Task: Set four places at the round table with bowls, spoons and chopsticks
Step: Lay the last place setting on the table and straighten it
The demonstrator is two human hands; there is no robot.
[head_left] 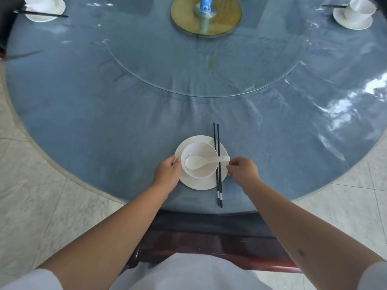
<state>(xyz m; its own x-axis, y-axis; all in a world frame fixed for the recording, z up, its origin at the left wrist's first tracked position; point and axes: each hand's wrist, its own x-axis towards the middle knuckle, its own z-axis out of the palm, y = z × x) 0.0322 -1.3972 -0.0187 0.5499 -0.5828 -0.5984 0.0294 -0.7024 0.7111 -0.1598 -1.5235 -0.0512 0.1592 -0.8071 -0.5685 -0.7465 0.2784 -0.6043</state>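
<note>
At the table's (83, 114) near edge the left hand (167, 174) pinches the saucer's (201, 183) rim while the right hand (243, 170) pinches its other side by the spoon (201, 162) handle, so nudging gently should keep the bowl (199, 153) centred and chopsticks (217, 164) parallel.

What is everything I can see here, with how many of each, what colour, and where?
Table: one, round, blue cloth.
Glass turntable: one, clear, table centre.
Gold disc: one, under a blue item at the turntable's centre.
Plates: three, white; near edge, far left, far right.
Bowls: three, white, one on each plate.
Spoons: near one white, in the bowl; the far right bowl seems to hold one too.
Chopsticks: three black pairs, one at each plate.
Chair: one, dark wood, below.
Left hand: holds the near plate's rim.
Right hand: at the spoon handle.
</note>
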